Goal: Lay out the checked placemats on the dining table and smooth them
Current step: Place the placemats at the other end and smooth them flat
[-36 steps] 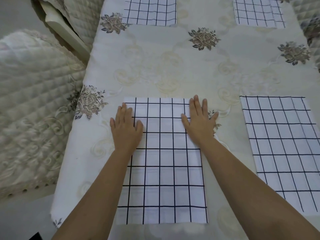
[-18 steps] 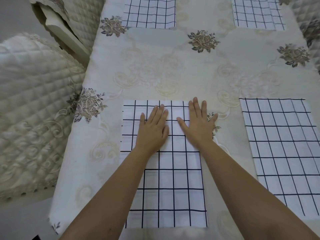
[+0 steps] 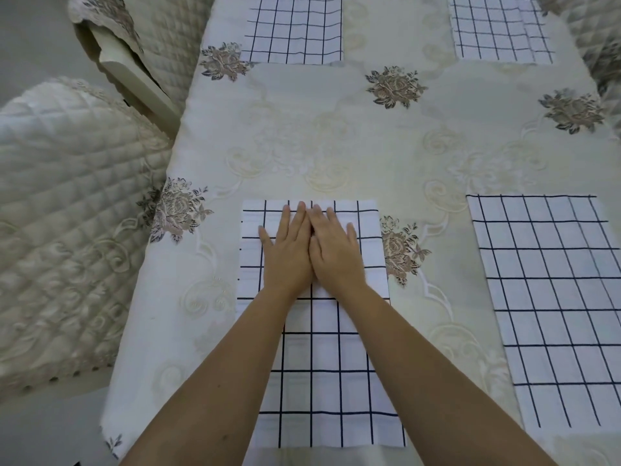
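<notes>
A white placemat with dark checks (image 3: pixel 322 381) lies flat on the near left part of the dining table (image 3: pixel 336 136). My left hand (image 3: pixel 287 253) and my right hand (image 3: pixel 336 255) rest flat on its far half, side by side and touching, fingers pointing away from me. Neither hand holds anything. A second checked placemat (image 3: pixel 551 304) lies at the near right. Two more checked placemats, one (image 3: pixel 295 31) at the far left and one (image 3: pixel 500 28) at the far right, are partly cut off by the frame's top edge.
The table carries a cream cloth with embroidered flowers (image 3: pixel 391 87). Quilted cream chairs stand along the left side, one near (image 3: pixel 64 213) and one farther back (image 3: pixel 144 45). Another quilted chair back (image 3: pixel 598 38) shows at the far right corner.
My left hand slid right from the mat's left edge to its middle. My right hand moved left from the right edge, and the two hands now touch.
</notes>
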`<state>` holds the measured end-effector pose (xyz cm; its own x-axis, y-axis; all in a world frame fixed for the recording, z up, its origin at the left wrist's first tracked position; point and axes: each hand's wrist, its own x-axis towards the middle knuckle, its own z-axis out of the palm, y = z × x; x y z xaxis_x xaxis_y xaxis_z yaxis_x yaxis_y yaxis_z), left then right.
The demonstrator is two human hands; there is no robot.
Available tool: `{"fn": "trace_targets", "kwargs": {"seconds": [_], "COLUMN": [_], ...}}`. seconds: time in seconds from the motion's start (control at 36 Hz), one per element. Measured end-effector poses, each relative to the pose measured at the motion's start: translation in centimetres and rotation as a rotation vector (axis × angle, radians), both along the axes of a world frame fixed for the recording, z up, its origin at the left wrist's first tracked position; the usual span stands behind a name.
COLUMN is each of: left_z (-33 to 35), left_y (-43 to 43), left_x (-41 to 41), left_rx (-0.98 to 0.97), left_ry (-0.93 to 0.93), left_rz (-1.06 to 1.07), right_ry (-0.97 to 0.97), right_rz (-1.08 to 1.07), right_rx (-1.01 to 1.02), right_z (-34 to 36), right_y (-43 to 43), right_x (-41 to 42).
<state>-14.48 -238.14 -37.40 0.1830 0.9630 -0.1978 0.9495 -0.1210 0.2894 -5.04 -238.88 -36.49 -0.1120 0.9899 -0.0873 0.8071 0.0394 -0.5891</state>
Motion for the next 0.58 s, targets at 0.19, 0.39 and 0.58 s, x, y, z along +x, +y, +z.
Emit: {"fn": "trace_targets", "kwargs": {"seconds": [0.19,0.39,0.58], "left_z": [0.3,0.0,0.0], "left_y": [0.4,0.9,-0.2], "left_x": [0.1,-1.6,-4.3], "left_rx": [0.032,0.05,0.078], "left_ry": [-0.047,0.008,0.036], "left_rz": [0.138,0.175,0.171], "right_ry": [-0.356,-0.414,-0.434], "right_rz": [-0.02,-0.228,-0.237], "right_rx": [0.016,-0.057,-0.123], "right_z": [-0.9,-1.0,-0.5], "right_y": [0.8,0.2,0.5], "right_x": [3.7,8.2,8.2]}}
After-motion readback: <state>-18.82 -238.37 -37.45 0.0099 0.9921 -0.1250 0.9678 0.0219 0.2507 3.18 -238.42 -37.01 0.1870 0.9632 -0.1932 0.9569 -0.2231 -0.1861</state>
